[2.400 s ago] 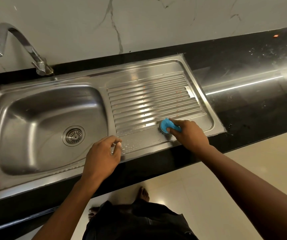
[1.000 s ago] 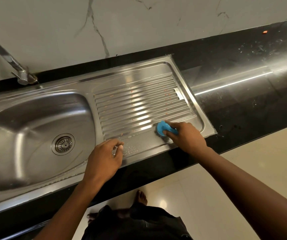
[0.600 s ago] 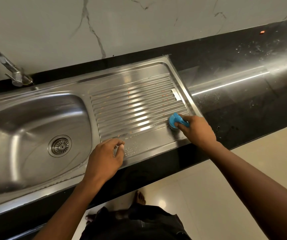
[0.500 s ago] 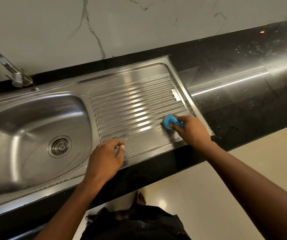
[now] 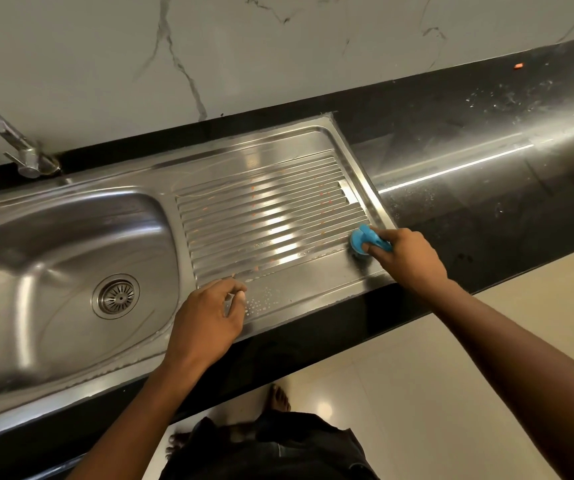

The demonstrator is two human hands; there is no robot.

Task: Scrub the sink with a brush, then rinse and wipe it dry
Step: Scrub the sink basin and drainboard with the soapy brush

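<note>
A stainless steel sink [image 5: 71,244] with a round drain [image 5: 116,296] fills the left; its ribbed drainboard [image 5: 265,216] stretches to the right and carries small orange specks. My right hand [image 5: 407,258] grips a small blue brush [image 5: 361,239] and presses it on the drainboard's near right corner. My left hand [image 5: 209,317] rests on the front rim of the drainboard with its fingers curled under, beside a patch of water droplets [image 5: 261,303]; whether it holds anything I cannot make out.
A steel tap [image 5: 12,140] rises at the back left against the marble wall. Black countertop [image 5: 486,174] with scattered specks runs to the right of the sink. Beige floor tiles and my bare feet show below the counter edge.
My right hand has slid the blue brush back and forth along the drainboard's near edge, now at its right corner. The view has shifted right. My left hand has stayed put.
</note>
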